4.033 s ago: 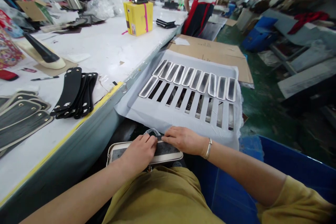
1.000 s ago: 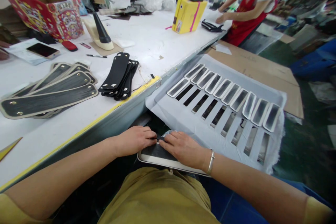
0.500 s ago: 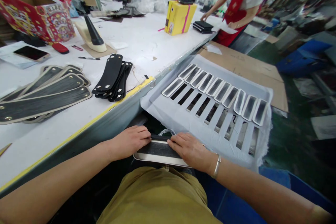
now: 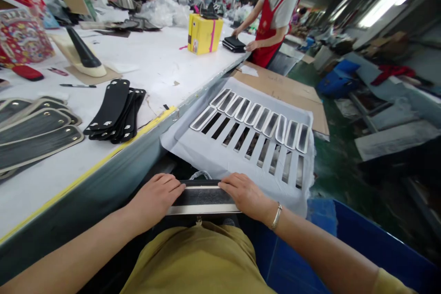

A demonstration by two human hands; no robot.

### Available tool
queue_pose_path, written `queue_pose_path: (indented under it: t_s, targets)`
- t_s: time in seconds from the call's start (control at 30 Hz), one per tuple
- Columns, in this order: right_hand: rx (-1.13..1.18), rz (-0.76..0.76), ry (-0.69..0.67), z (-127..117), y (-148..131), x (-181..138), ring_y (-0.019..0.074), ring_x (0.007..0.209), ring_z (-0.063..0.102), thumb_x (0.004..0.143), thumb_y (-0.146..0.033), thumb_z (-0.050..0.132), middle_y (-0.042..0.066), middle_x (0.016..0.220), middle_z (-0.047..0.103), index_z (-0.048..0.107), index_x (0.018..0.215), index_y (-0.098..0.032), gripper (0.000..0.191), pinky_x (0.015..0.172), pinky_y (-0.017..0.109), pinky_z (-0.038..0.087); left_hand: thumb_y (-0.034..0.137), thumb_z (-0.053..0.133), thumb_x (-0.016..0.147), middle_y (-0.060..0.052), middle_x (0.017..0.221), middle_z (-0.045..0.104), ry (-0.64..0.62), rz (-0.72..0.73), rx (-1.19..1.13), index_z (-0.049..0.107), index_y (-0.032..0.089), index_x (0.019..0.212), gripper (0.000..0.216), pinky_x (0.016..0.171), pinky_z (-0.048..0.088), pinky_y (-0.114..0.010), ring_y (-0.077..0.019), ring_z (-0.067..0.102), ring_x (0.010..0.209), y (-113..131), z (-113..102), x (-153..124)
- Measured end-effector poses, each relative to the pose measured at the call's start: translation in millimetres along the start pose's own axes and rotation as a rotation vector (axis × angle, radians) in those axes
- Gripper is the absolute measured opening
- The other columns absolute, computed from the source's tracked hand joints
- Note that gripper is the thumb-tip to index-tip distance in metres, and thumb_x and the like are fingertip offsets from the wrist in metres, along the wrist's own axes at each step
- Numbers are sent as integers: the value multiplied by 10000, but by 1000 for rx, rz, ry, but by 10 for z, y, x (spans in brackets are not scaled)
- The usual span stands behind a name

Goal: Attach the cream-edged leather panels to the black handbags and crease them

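Both hands are down on the lap, pressing a long black strap piece with a cream border [image 4: 203, 199]. The left hand [image 4: 156, 200] lies flat over its left end, fingers spread on top, not closed around it. The right hand [image 4: 246, 195], a silver bracelet [image 4: 275, 217] on its wrist, covers the right end the same way, palm down, fingertips on the strap's upper edge. Just beyond the strap sits a pale grey slotted sheet [image 4: 220, 156], a row of cream-edged black tabs [image 4: 255, 115] along its far side. On the white worktable [image 4: 155, 62] to the left, a fanned stack of plain black straps [image 4: 115, 110] lies near the yellow-taped edge.
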State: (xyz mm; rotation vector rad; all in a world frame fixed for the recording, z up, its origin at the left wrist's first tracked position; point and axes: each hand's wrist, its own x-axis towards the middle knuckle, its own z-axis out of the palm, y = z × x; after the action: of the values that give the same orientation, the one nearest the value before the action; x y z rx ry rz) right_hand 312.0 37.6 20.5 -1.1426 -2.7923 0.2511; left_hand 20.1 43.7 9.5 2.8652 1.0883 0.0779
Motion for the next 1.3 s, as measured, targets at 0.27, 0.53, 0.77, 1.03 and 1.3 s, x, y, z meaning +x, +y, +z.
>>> queue_pose_path:
  t_s: [0.27, 0.53, 0.77, 1.03, 1.3]
  targets:
    - [83, 210, 216, -107, 284, -315, 193, 913, 541, 830, -16, 390, 94, 1006, 628, 605, 1096, -158, 370, 825, 355, 468, 35, 397, 797, -116, 1127, 620, 84, -5, 20, 575, 104, 1178, 426, 875, 402, -365, -239, 545, 1005, 589, 184, 428]
    - [-13, 75, 78, -40, 200, -262, 203, 946, 518, 860, -103, 461, 73, 998, 621, 611, 1063, -178, 263, 978, 436, 369, 29, 415, 787, -122, 1100, 622, 65, -30, -52, 600, 88, 1121, 386, 837, 439, -397, -255, 550, 974, 599, 160, 532]
    - [157, 139, 183, -157, -28, -307, 203, 1019, 524, 878, -150, 448, 104, 1091, 592, 574, 1113, -171, 268, 1003, 453, 357, 182, 451, 884, -86, 1043, 614, 224, 7, -327, 581, 153, 1074, 232, 840, 432, -359, -201, 535, 944, 626, 150, 320]
    - [243, 254, 309, 129, -307, -569, 233, 1161, 473, 835, -238, 576, 81, 1123, 590, 630, 858, -202, 69, 1049, 513, 295, 223, 485, 891, -36, 895, 630, 275, -7, -369, 625, 204, 960, 157, 759, 391, -346, -182, 524, 838, 842, 235, 274]
    - [265, 328, 392, 234, -364, -590, 230, 1173, 464, 832, -194, 573, 61, 1074, 617, 666, 773, -214, 112, 1057, 507, 296, 221, 475, 897, -23, 892, 644, 264, -81, -420, 659, 237, 929, 187, 761, 363, -344, -174, 514, 846, 860, 242, 294]
